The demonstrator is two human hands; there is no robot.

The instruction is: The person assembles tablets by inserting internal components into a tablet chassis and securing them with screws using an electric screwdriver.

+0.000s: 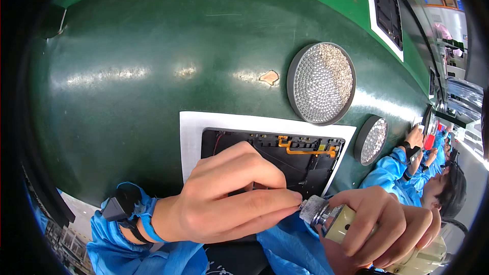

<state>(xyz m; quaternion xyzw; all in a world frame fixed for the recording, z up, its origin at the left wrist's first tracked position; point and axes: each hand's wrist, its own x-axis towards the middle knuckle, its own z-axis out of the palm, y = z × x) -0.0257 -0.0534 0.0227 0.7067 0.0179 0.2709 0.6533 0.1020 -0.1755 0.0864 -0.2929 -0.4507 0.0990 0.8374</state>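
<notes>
My right hand (389, 224) grips an electric screwdriver (337, 225) with a cream body and a knurled metal collar, pointing left. My left hand (234, 196) is closed in a pinch, its fingertips right at the screwdriver's front end. Whatever lies between those fingertips is hidden or too small to make out. Below and behind the hands lies a black device housing (318, 165) with an orange ribbon cable (305, 150) along its far side. It rests on a white sheet (190, 137), and my left hand covers much of it.
Beyond the sheet stands a round dimpled tray (313, 86) partly heaped with small screws (338, 66). A smaller round dish (360, 147) of small parts is to its right. Another black housing (388, 12) lies at the far right. Co-workers in blue sleeves (384, 170) sit along the right.
</notes>
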